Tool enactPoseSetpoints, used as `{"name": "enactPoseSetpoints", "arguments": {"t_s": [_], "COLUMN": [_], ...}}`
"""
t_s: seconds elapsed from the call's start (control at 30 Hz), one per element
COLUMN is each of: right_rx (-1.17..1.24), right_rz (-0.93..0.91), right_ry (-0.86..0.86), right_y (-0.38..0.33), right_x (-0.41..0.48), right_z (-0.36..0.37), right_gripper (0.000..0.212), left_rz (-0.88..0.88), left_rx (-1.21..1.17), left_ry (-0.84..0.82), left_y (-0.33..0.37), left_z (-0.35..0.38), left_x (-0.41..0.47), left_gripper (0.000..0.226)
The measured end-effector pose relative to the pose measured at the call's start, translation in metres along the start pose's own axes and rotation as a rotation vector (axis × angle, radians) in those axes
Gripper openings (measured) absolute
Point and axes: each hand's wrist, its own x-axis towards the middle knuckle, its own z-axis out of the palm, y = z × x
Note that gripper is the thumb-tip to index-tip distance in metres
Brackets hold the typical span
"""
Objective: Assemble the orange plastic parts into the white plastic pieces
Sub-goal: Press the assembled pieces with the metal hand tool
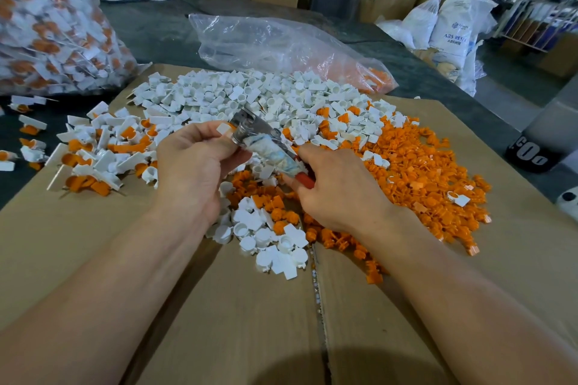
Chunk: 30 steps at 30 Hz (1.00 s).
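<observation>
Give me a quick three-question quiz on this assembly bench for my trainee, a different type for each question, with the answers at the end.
1. True or false: the left hand pinches a white piece at the head of the pliers.
2. The heap of loose orange parts lies mostly: A, on the person's left; B, on the person's right; C, on the floor.
3. Fill the gap: the right hand grips the pliers by their ___.

Key: 1 true; 2 B; 3 handles.
</observation>
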Motion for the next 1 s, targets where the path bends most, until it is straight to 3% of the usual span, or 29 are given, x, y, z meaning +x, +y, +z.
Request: {"name": "enactPoseSetpoints", "arguments": {"t_s": [0.17, 0.33, 0.63, 0.87, 1.0], "right_rx": [-0.001, -0.027, 0.015, -0.042, -0.115], "right_rz": [0.006, -0.006, -0.027, 0.162, 0.325], "right_ry": [0.003, 0.016, 0.069, 0.192, 0.196], "right_y": [0.000, -0.001, 0.005, 0.032, 0.058], "right_x": [0.001, 0.001, 0.000, 0.006, 0.009], "right_z": [0.001, 0.002, 0.003, -0.010, -0.015], "right_gripper": [0.028, 0.041, 0.026, 0.037, 0.057], "left_rz": [0.000, -0.004, 0.000, -0.183, -0.176], "left_rx": [-0.002, -0.024, -0.024, -0.195, -0.448], "left_ry": [0.006, -0.003, -0.038, 0.000, 0.140], "left_y": [0.000, 0.001, 0.000, 0.003, 0.013], "left_z": [0.000, 0.000, -0.001, -0.003, -0.016], "left_x": [-0.001, -0.002, 0.002, 0.007, 0.022], "left_gripper": [0.030, 0.028, 0.024, 0.004, 0.010]}}
